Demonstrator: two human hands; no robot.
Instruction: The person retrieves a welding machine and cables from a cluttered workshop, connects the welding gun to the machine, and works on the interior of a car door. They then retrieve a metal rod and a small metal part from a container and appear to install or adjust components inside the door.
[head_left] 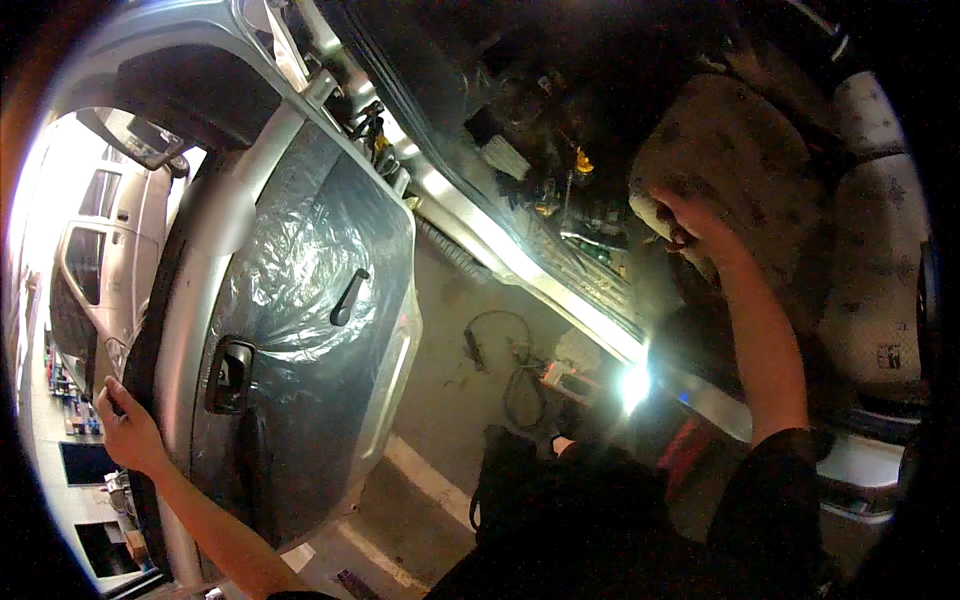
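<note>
Both grips unclear | left fingers [118,394] curled at car door [310,420] edge | right fingers [668,201] at seat [740,150] edge

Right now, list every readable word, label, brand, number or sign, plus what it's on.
Nothing legible.
Pale seat at right: dark patch, too blurred to read.
Orange-edged device on floor: any markings too small to read.
Door: none legible.

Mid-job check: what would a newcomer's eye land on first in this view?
First, the glaring white light, right of centre, slightly low. Next, the open car door at left, its inside covered in shiny crinkled film, the left hand on its edge. The right hand is at the seat cushion's edge, upper right.
</note>
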